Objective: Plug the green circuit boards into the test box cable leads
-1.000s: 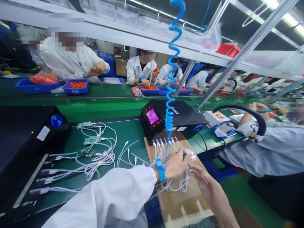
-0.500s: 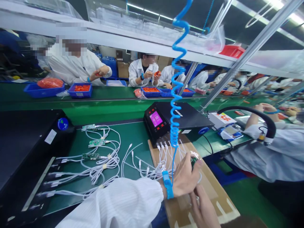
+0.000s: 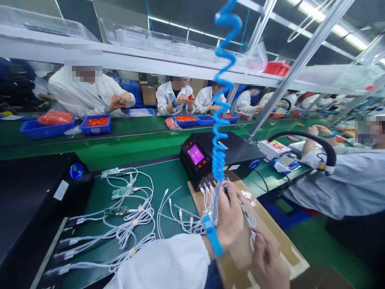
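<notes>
My left hand [image 3: 230,214] is raised over the cardboard sheet [image 3: 272,237] and closed around a small dark part with white cables hanging from it. A blue wrist strap [image 3: 213,237] sits on that wrist, tied to a blue coiled cord [image 3: 221,120]. Low in the view, my right hand [image 3: 267,263] pinches white cable [image 3: 252,230] just under the left hand. White cables run from the hands to the ports of the black tester box [image 3: 210,154] with a pink screen.
Green circuit boards [image 3: 122,192] with white cables lie on the green mat at left, beside a black unit [image 3: 30,196]. A co-worker in a white coat [image 3: 345,184] sits at right. Across the belt, several people handle orange parts in blue bins [image 3: 96,123].
My left hand rose from the cardboard and turned upright with the part and cables; my right hand came in beneath it and took hold of the cable. The view shifted slightly left.
</notes>
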### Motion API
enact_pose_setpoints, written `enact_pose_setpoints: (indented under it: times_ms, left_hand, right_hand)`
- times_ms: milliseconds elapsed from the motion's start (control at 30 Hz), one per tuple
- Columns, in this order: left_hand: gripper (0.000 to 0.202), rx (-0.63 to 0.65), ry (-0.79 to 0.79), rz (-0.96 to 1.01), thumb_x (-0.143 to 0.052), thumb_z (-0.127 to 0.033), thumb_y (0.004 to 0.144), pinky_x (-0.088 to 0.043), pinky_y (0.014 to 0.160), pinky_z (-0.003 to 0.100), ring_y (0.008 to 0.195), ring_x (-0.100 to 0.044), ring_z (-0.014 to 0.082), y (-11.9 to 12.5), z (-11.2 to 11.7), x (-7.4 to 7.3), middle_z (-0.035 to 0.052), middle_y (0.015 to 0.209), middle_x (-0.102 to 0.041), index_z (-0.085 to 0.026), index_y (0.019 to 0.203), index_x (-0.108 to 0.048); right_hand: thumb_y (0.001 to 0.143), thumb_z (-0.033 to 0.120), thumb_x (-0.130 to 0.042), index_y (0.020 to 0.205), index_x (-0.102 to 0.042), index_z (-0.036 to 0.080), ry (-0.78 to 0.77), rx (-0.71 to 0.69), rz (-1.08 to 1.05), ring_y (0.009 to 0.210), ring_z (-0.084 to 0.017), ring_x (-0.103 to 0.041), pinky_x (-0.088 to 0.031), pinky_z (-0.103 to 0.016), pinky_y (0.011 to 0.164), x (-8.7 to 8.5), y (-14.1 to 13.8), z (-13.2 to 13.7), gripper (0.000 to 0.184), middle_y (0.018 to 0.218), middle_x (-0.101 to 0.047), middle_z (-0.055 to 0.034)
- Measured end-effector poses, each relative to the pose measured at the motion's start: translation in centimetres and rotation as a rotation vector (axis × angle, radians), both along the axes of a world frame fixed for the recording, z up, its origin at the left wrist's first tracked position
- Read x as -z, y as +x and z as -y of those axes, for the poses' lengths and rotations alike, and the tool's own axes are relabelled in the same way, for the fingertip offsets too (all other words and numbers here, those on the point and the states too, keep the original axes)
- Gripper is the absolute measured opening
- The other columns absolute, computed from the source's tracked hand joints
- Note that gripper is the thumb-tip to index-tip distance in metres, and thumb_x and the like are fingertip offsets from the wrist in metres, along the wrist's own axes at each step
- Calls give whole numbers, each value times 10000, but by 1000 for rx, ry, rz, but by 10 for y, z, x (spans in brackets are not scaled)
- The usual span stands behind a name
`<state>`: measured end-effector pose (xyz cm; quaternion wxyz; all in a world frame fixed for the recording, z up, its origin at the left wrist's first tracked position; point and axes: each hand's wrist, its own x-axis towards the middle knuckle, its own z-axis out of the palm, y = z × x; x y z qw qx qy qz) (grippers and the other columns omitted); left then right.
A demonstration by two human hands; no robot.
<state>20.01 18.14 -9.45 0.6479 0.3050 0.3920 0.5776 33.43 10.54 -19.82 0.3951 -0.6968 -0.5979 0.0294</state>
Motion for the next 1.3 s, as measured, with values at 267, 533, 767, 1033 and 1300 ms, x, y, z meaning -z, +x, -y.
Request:
enact_pose_setpoints:
  times_ms: [267,533,767,1033,1300]
  left_hand:
    - [395,278,-302,328,-470,-575,1044,-533,591,245,607,-649,145,-37,-2,-7,24,749,-646,-194,946,-510]
    - [56,476,-351,76,-567,-213,1001,-509,561,221,617,-671,138,-44,25,2,14,749,-666,-167,1027,-547]
    - [399,581,60,-349,-645,-463,952,-553,854,268,1033,-685,190,-45,45,11,62,1131,-694,-213,1257,-584]
    - [496,836,447,-938,-546,-528,991,-243,1293,518,1562,-330,301,-65,57,6,98,1616,-442,-276,1418,-550]
    - [563,1085,417,-1025,-470,-554,1019,-518,1129,477,1377,-595,310,-57,100,26,121,1499,-604,-272,1506,-484]
  right_hand:
    - [973,643,-534,1191,-731,218,-63,-299,258,906,-298,-746,-585,-395,780,-3,33,-12,516,1048,-773,-144]
    - [926,815,-443,1406,-646,290,-233,-448,-459,1273,-351,-606,-458,-553,1123,-21,6,25,740,1387,-633,-151]
    - [848,615,-780,1414,-622,292,-155,-300,-1470,1273,-273,-631,-468,-464,1146,-40,-65,35,671,1374,-679,-85]
    - [746,552,-894,1125,-707,223,-136,-413,-1718,928,-155,-686,-538,-319,916,-22,-77,69,536,990,-737,-19]
    - [628,508,-977,1027,-678,181,-174,-456,-1973,815,-163,-684,-543,-373,865,15,-82,120,596,876,-700,-16]
